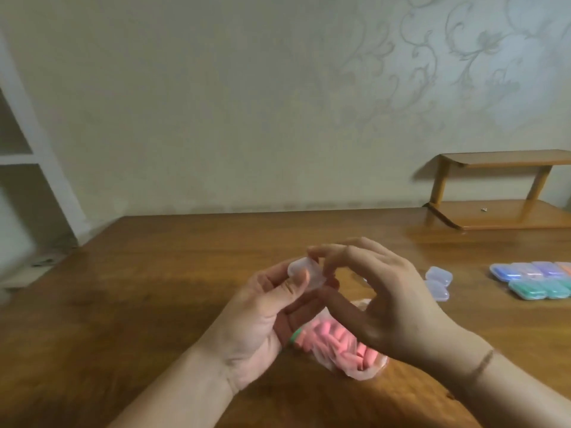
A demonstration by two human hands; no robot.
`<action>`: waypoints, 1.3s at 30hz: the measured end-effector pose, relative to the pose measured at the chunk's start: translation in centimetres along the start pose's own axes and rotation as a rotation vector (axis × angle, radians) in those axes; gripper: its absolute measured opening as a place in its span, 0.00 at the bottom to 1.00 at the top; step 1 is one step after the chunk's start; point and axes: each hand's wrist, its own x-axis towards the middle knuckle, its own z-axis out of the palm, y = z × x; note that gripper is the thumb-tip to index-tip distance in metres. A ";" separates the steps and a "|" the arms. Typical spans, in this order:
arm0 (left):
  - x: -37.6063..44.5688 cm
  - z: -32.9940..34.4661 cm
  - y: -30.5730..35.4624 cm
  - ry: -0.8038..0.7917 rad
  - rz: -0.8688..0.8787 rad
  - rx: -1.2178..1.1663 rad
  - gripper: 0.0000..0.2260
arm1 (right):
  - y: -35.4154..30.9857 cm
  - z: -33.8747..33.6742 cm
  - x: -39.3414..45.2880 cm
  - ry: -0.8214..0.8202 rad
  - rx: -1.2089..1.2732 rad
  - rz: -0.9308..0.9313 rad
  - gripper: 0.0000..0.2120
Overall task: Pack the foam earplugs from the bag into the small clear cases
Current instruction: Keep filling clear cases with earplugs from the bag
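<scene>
The head camera looks down at a brown wooden surface (154, 288) with two bare hands held up over it. The left hand (262, 322) holds a small clear case (304, 273) up in the air, with the thumb curled over the front of it and the fingers behind it, so its grip is closed around the case. A green ring (295, 336) sits on one finger of this hand. The right hand (380, 301) reaches over from the other side. Its fingertips (313, 252) touch the top edge of the same case, and its fingers are bent into a narrow pinching grip there. The picture is blurry, so I cannot tell if the case is open or closed. Right under the hands lies a clear plastic bag (364, 367) on the surface, full of pink foam earplugs (333, 341). To the right, well apart from the hands, two more clear cases (438, 284) lie side by side. Farther right, at the edge of the picture, sits a bunch of colored cases (537, 281) in blue, purple and green, packed close together. Behind them a small wooden shelf (500, 193) stands against the wall (247, 103), which has a swirly leaf pattern.
</scene>
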 end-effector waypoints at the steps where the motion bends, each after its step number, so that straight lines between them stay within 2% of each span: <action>1: -0.1 -0.2 -0.3 -0.011 -0.006 -0.042 0.23 | 0.2 0.5 -0.4 0.024 -0.022 -0.017 0.05; 3: 0.0 -0.6 -0.8 -0.018 -0.035 -0.065 0.30 | 0.4 0.9 -1.1 0.042 -0.071 -0.049 0.05; 6: -0.1 -0.5 -1.4 -0.036 -0.074 -0.062 0.34 | 0.2 1.0 -1.5 0.050 -0.088 -0.070 0.07; 10: -0.2 -0.6 -1.7 -0.036 -0.091 -0.102 0.42 | 0.1 0.8 -1.7 0.073 -0.083 -0.110 0.05; 17: -0.4 -0.4 -1.7 -0.057 -0.079 -0.085 0.37 | -0.2 0.3 -1.8 0.126 -0.146 -0.143 0.05; 22: -0.3 -0.5 -1.7 -0.034 -0.086 -0.048 0.41 | -0.3 0.6 -2.1 0.132 -0.105 -0.067 0.02; 26: -0.5 -0.8 -1.6 -0.048 -0.075 -0.017 0.36 | -0.5 0.4 -2.2 0.087 -0.010 0.021 0.03; 30: -0.4 -1.2 -1.3 -0.098 -0.031 0.215 0.23 | -0.7 -0.1 -2.2 0.101 0.042 0.113 0.07; 34: -0.8 -0.5 -1.3 -0.276 -0.025 0.490 0.20 | -1.2 0.3 -1.6 0.069 0.128 0.199 0.06; 37: -0.9 -1.0 -1.1 -0.325 -0.057 0.434 0.26 | -1.3 0.2 -1.5 0.008 0.230 0.210 0.03; 39: -0.8 -1.8 -0.3 -0.305 -0.079 0.283 0.26 | -1.0 -0.9 -1.4 0.079 0.279 0.235 0.04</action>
